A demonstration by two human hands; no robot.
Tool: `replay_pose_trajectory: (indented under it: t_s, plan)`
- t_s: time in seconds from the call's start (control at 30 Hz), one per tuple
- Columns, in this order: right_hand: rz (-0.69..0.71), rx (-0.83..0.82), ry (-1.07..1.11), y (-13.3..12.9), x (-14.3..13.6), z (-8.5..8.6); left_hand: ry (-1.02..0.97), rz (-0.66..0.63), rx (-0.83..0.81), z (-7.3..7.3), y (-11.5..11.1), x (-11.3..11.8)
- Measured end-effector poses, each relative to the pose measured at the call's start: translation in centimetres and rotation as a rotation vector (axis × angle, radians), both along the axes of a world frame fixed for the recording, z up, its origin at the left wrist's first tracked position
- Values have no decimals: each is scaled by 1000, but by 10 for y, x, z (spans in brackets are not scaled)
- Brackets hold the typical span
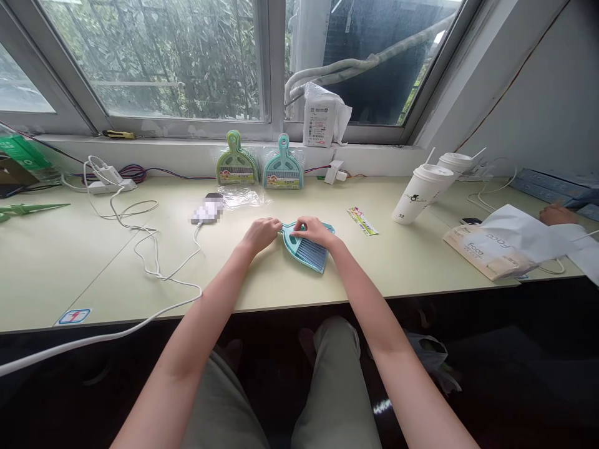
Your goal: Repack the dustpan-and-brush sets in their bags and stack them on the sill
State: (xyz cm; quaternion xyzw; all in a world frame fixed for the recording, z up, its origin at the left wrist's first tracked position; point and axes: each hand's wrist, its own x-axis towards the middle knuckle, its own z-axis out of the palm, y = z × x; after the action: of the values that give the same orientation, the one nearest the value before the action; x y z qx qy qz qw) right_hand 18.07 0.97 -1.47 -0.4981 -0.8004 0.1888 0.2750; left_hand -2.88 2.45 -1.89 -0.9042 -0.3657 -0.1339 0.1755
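A teal dustpan with a small brush [311, 252] lies on the table in front of me, its handle to the left. My left hand [262, 234] is closed round the handle end. Over the upper part of the set, my right hand [312, 230] pinches with thumb and fingers at the brush. A printed label strip [362, 221] lies to the right of the set. Against the wall behind stand a green dustpan set [237, 163] and a teal dustpan set [283, 167], both in clear wrap with labels.
Clear plastic wrap [243, 197] and a phone [207, 207] on a white cable [152, 249] lie left. Two white cups [418, 192] and a tissue pack [486, 252] stand or lie right. Another person's hand [558, 214] rests at the far right.
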Motion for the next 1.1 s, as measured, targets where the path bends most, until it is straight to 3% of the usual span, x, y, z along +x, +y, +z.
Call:
replay_pose_trajectory:
  t_s: [0.6,1.1]
  plan:
    - [27,-23,23,3,1,-2,-5,32,-31,2,-3,4]
    - [5,30,-48,3,0,-4,-24,38,67,-8,4,-2]
